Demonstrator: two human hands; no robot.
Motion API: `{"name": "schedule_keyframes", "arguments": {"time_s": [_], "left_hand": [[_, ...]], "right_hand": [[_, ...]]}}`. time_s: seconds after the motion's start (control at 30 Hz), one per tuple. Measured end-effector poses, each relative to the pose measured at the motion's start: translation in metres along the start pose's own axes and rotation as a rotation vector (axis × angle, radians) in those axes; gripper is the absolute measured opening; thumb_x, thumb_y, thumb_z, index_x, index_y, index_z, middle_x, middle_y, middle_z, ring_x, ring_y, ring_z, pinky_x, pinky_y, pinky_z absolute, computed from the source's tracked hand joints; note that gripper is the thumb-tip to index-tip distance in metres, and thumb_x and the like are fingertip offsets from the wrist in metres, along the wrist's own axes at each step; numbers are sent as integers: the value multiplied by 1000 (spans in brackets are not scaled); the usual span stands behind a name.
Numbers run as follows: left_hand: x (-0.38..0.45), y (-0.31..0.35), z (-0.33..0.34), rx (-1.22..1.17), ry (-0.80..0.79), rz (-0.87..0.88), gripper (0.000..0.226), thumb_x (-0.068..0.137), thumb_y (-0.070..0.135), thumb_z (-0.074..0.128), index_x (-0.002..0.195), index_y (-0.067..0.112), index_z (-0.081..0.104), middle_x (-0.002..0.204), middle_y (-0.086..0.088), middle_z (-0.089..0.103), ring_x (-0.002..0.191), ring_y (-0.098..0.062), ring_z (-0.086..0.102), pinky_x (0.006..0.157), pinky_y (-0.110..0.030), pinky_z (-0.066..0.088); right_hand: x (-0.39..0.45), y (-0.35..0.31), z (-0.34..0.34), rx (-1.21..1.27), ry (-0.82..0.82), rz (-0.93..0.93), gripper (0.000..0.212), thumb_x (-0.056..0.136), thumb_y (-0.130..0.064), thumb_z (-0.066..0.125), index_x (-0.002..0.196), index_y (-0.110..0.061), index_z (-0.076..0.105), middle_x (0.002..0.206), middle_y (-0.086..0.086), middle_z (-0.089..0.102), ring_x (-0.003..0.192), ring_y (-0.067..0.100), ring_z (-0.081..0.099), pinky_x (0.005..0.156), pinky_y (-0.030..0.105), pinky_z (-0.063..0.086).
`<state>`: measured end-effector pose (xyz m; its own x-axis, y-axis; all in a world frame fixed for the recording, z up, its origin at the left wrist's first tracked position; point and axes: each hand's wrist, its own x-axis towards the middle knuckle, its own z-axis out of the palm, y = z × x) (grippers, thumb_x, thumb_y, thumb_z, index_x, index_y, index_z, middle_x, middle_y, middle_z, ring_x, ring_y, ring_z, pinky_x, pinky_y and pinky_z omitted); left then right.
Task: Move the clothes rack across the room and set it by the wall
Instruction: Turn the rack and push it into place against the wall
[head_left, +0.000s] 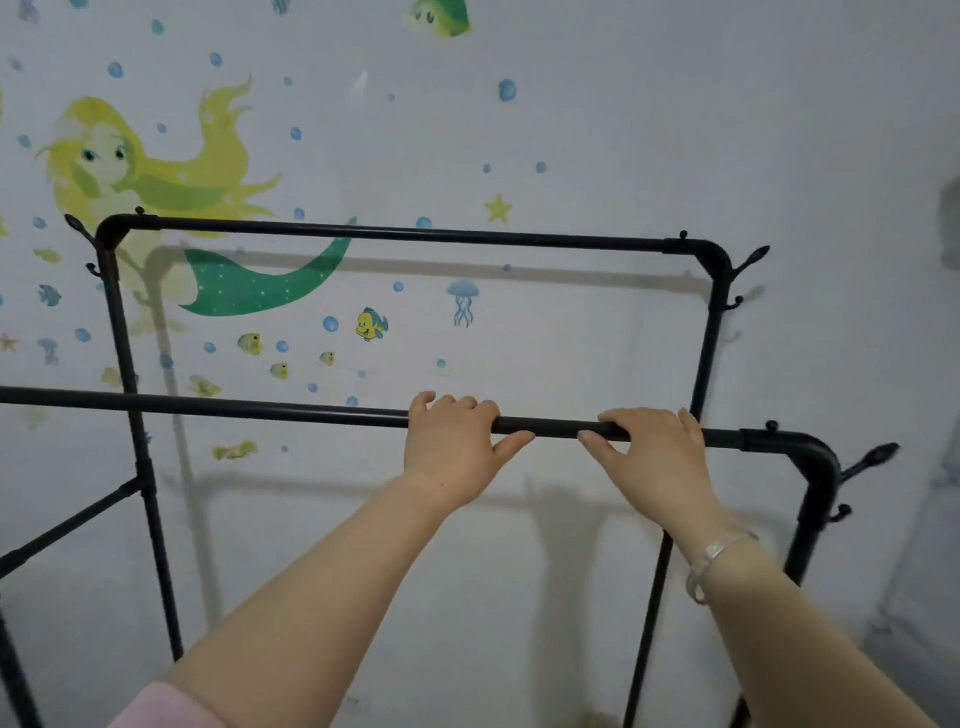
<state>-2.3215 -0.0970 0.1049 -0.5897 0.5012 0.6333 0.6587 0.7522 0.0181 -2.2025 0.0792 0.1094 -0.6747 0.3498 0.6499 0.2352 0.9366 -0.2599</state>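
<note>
The black metal clothes rack (234, 406) has two top bars, one near me and one far (415, 234) close to the wall. Nothing hangs on it. My left hand (452, 447) curls over the near bar right of its middle, fingers on top and thumb underneath. My right hand (649, 447) rests on the same bar a little further right, fingers draped over it and thumb stretched along the bar. A pale bangle sits on my right wrist. Small hooks stick out at the rack's rounded corners (815, 457).
The white wall (597, 130) stands directly behind the rack, covered with mermaid, fish and bubble stickers (156, 176). The rack's shadow falls on it. A grey shape (924, 597) stands at the right edge, beside the rack's right post.
</note>
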Motion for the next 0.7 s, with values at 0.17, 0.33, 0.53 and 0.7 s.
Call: {"name": "schedule_keyframes", "arguments": {"time_s": [0.17, 0.33, 0.53, 0.7], "left_hand": [[4, 7, 15, -52, 142, -9, 56, 85, 71, 37, 82, 22, 65, 70, 8, 58, 75, -21, 59, 91, -37, 29], [18, 6, 23, -92, 205, -38, 51, 84, 68, 48, 78, 21, 65, 66, 13, 45, 71, -20, 57, 90, -37, 28], [28, 0, 27, -72, 231, -35, 50, 84, 66, 50, 80, 20, 67, 67, 11, 49, 71, -21, 58, 88, -37, 30], [16, -6, 29, -62, 272, 8, 53, 86, 66, 44, 87, 20, 71, 76, 6, 67, 73, -23, 61, 86, -38, 36]], "right_hand": [[9, 23, 4, 175, 75, -77, 13, 85, -41, 66, 79, -29, 66, 70, -11, 62, 78, 18, 51, 91, 33, 26], [30, 32, 14, 218, 81, -147, 11, 86, -40, 65, 76, -35, 63, 70, -17, 57, 80, 11, 47, 87, 30, 20], [41, 33, 26, 198, 119, -191, 9, 88, -39, 63, 84, -31, 66, 75, -17, 58, 83, 11, 47, 90, 28, 18], [25, 33, 33, 127, 190, -271, 22, 88, -30, 66, 107, -18, 68, 96, -5, 67, 100, 23, 57, 102, 34, 20]]}}
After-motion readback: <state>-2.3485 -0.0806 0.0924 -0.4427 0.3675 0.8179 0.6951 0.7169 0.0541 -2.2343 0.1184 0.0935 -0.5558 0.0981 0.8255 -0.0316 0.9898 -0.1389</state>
